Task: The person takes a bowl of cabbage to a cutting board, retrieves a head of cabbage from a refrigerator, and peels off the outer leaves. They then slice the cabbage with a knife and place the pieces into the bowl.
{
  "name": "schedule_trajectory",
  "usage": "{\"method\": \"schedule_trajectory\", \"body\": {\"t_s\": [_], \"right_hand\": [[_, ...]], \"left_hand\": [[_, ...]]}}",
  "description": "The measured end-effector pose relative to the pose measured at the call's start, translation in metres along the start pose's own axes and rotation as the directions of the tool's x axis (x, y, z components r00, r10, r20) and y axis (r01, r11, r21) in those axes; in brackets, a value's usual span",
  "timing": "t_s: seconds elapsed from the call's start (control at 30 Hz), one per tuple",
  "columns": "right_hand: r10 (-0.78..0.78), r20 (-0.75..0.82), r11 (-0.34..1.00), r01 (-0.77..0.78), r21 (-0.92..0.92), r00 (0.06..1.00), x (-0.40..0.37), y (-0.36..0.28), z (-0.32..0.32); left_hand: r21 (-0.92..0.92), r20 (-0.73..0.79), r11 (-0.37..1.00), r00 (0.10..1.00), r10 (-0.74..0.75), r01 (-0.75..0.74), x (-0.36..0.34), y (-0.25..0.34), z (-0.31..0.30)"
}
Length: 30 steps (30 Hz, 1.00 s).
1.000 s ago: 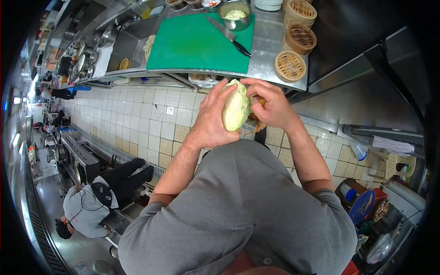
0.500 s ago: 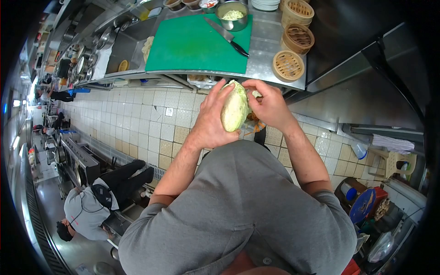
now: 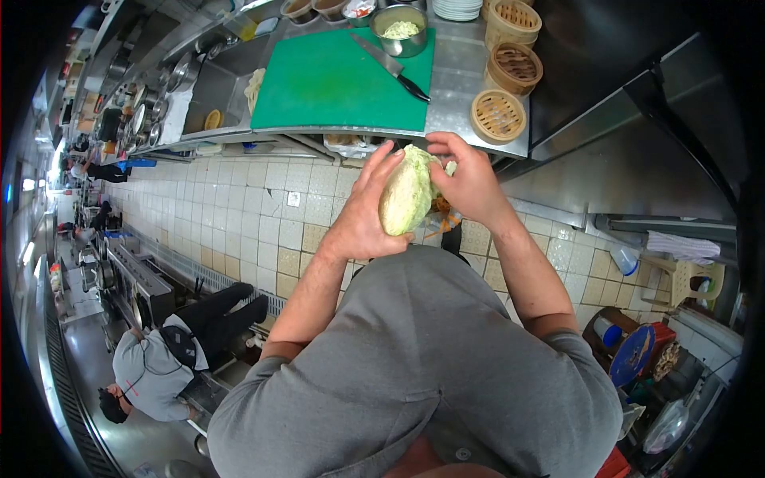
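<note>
A pale green cabbage is held in front of my body, past the near edge of the counter. My left hand grips it from the left, thumb at its lower end and fingers along its upper side. At its right side is my right hand, with the thumb against the leaves and the fingers bent above. A bit of leaf shows beside that thumb. On the counter, a knife with a black handle lies on a green cutting board, beside a metal pot holding chopped pale pieces.
Bamboo steamers stand at the counter's right end, near stacked white plates. A sink lies left of the board. Orange scraps show below my hands. Another person is at the lower left.
The cabbage has tilted and shifted slightly left and down. My right thumb has moved onto the leaves, and its fingers have lifted a little.
</note>
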State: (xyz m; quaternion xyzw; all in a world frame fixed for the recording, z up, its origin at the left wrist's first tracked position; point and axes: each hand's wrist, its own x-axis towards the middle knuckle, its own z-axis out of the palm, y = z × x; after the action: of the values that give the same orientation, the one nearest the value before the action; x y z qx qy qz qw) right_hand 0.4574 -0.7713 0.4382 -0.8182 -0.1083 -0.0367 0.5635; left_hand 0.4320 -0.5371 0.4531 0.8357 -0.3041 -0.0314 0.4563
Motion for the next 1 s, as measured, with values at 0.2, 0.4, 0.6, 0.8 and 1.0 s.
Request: {"method": "schedule_trajectory", "body": {"t_s": [0.2,0.4,0.6,0.8,1.0], "right_hand": [[0.049,0.008,0.997,-0.048,-0.064,0.999,0.005,0.011,-0.001],[0.419,0.165,0.858,-0.448,0.251,0.893,0.021,0.013,-0.021],[0.439,0.181,0.822,-0.475,0.313,0.880,0.019,0.018,-0.020],[0.431,0.124,0.793,-0.441,0.420,0.894,0.008,0.027,-0.009],[0.443,0.051,0.782,-0.414,0.466,0.895,0.004,0.050,-0.013]], "left_hand": [[-0.469,-0.022,0.877,0.990,-0.136,0.110,-0.006,-0.023,0.003],[-0.944,-0.019,0.318,0.950,-0.310,0.085,-0.002,-0.010,0.001],[-0.977,-0.155,0.198,0.902,-0.403,-0.080,-0.006,-0.027,-0.001],[-0.966,0.033,-0.255,0.960,-0.280,-0.042,-0.011,-0.043,-0.002],[-0.916,0.031,-0.401,0.988,-0.153,-0.033,-0.017,-0.061,0.009]]}}
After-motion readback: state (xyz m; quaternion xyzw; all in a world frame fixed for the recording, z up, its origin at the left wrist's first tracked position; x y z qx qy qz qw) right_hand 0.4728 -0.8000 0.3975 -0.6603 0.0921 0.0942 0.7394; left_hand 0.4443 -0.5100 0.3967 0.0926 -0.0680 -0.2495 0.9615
